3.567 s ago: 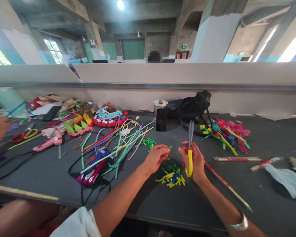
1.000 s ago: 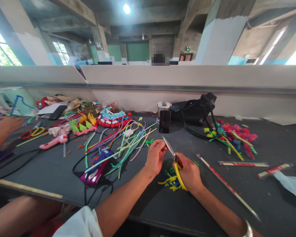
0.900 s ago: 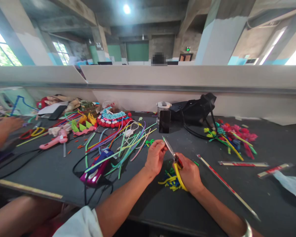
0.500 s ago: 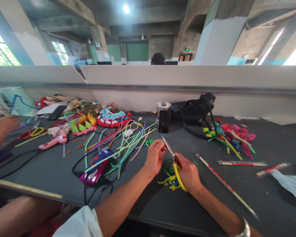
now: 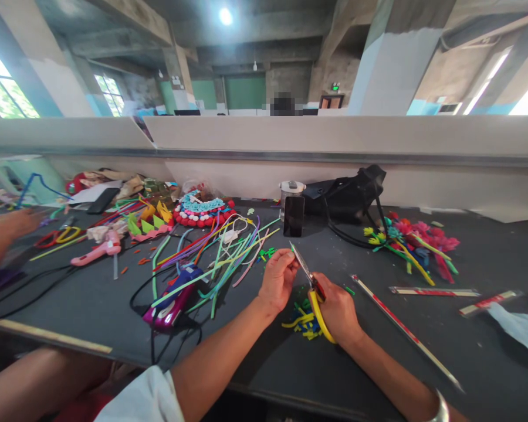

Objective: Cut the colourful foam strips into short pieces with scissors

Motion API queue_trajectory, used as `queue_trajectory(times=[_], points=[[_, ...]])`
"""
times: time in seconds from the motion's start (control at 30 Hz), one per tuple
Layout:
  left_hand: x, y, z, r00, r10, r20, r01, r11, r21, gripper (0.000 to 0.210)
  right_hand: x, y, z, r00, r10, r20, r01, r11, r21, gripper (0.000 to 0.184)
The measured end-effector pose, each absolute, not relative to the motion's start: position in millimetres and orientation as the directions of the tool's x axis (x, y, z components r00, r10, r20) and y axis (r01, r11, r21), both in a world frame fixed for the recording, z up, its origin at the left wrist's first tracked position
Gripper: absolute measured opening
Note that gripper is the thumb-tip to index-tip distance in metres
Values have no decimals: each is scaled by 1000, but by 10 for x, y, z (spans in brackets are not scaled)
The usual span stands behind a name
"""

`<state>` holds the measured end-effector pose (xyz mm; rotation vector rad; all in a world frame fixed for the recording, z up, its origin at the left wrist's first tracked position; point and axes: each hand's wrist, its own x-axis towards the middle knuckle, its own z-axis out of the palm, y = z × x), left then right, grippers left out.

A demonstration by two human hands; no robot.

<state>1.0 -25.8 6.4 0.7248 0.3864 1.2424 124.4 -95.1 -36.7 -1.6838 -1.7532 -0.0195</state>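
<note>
My right hand (image 5: 339,309) is wrapped round the yellow handle of a pair of scissors (image 5: 307,271), whose blades point up and away from me. Just left of the blades, my left hand (image 5: 279,278) is closed in a pinch; a tiny green piece (image 5: 293,248) shows at its fingertips beside the blade tip. Below both hands lies a pile of short yellow, green and blue cut pieces (image 5: 308,323). Several green bits (image 5: 266,254) lie beyond my left wrist. The rest of what my left fingers hold is hidden.
Long coloured pipe cleaners (image 5: 229,264) spread to the left, around a purple device (image 5: 171,308) with black cords. A pink glue gun (image 5: 97,251) lies farther left, near another person's hand (image 5: 11,225). A phone (image 5: 294,217) stands ahead; a black bag (image 5: 347,196) and fuzzy flowers (image 5: 422,240) are to the right.
My hands and the scissors stay in almost the same position. The other person's hand at the left has shifted slightly. The whole view has moved a few pixels.
</note>
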Motion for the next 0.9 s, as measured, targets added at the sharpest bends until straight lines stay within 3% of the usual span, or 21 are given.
queue_trajectory(times=[0.27, 0.63, 0.9], points=[[19, -283, 36, 329, 934, 138, -712, 150, 685, 12, 1239, -955, -337, 107, 874, 475, 912, 104, -396, 30], [64, -370, 3, 398, 913, 89, -647, 210, 733, 14, 1271, -937, -284, 124, 881, 457, 854, 140, -501, 27], [61, -345, -2, 398, 911, 107, -669, 208, 714, 13, 1207, -982, -240, 126, 889, 441, 866, 118, -486, 34]])
